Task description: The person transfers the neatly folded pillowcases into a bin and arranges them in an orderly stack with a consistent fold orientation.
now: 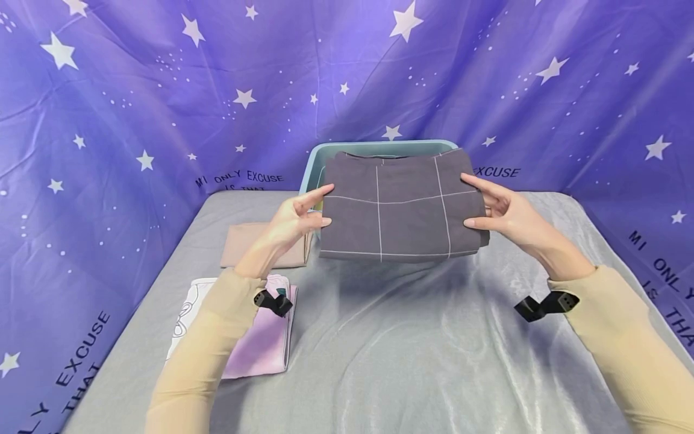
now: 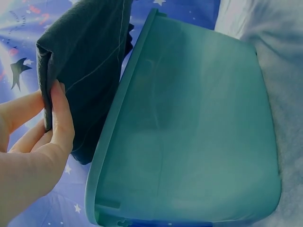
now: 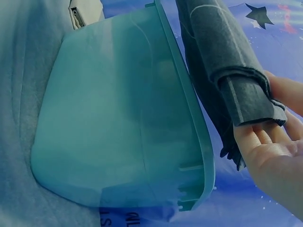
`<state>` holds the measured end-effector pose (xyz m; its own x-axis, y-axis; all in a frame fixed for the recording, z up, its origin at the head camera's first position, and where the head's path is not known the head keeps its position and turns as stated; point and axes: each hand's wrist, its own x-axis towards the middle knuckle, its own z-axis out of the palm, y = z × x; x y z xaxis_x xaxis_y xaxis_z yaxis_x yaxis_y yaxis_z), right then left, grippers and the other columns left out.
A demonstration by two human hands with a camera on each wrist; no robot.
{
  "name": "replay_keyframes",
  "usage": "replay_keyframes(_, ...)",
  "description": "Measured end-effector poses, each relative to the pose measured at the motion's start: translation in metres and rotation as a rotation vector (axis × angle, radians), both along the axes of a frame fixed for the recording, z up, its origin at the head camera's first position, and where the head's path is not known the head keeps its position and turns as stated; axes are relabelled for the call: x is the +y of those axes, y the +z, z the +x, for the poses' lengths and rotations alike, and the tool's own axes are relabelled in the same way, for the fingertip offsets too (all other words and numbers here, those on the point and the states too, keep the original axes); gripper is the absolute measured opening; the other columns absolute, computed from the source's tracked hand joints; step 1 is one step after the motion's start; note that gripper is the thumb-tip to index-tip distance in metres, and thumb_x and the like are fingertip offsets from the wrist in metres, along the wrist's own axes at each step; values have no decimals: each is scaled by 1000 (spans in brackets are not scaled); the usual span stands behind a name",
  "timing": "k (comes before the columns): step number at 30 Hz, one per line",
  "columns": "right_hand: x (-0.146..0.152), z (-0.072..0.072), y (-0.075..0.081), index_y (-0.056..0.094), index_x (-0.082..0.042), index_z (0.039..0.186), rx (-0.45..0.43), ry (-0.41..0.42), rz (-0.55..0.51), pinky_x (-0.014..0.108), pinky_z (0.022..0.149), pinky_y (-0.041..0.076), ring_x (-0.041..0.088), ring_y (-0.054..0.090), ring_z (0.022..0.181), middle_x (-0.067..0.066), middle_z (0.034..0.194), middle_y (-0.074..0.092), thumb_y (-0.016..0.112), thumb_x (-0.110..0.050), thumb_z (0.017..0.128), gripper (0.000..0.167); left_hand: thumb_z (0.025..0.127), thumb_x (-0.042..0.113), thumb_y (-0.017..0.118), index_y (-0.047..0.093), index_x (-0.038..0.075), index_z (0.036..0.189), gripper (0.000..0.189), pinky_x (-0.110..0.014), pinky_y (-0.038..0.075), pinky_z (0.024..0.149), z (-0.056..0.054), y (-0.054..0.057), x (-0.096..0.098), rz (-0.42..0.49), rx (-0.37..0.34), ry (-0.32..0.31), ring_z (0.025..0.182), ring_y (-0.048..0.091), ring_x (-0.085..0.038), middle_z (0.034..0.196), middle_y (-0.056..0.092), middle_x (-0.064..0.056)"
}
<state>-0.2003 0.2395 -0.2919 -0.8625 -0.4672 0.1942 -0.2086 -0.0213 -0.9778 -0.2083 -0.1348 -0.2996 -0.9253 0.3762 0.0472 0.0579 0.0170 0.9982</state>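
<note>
A folded dark grey cloth with thin white grid lines (image 1: 406,211) is held up between both hands, in front of and over a teal plastic bin (image 1: 379,146). My left hand (image 1: 290,220) pinches its left edge, thumb on the near face. At the opposite edge, my right hand (image 1: 504,208) grips the folded layers between thumb and fingers. The left wrist view shows the cloth (image 2: 90,61) above the rim of the bin (image 2: 189,127). Loose fringe-like edges hang beneath the cloth (image 3: 227,42) in the right wrist view. The cloth hides most of the bin's inside.
Left of the bin lies a folded beige cloth (image 1: 238,241). Nearer, a folded pink and white cloth (image 1: 260,343) lies partly under the left forearm. A grey velvety cover (image 1: 406,361) spreads over the table. Purple star-printed curtain (image 1: 347,72) surrounds the back and sides.
</note>
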Motion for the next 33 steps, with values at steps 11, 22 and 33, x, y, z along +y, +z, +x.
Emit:
replay_keyframes(11, -3, -10, 7, 30, -14, 139, -46, -31, 20, 20, 77, 47, 9, 58, 97, -5, 111, 60, 60, 13, 75, 75, 79, -10, 54, 36, 11, 136, 63, -24, 42, 83, -11, 7, -3, 86, -27, -39, 52, 47, -4, 145, 16, -14)
replay_keyframes(22, -6, -20, 12, 29, -13, 139, -82, -22, 21, 24, 74, 49, 11, 60, 94, -5, 109, 61, 59, 14, 75, 75, 79, -8, 56, 39, 12, 134, 60, -43, 33, 97, -24, 12, -3, 54, -30, -19, 112, 43, -13, 144, 20, -11)
replay_keyframes(33, -6, -33, 17, 26, -12, 140, -153, 41, -69, 26, 76, 49, 12, 58, 98, -3, 113, 59, 53, 19, 77, 76, 80, -8, 56, 40, 14, 134, 60, -43, 32, 98, -38, 20, -1, 56, -73, 1, 94, 53, -11, 145, 18, -13)
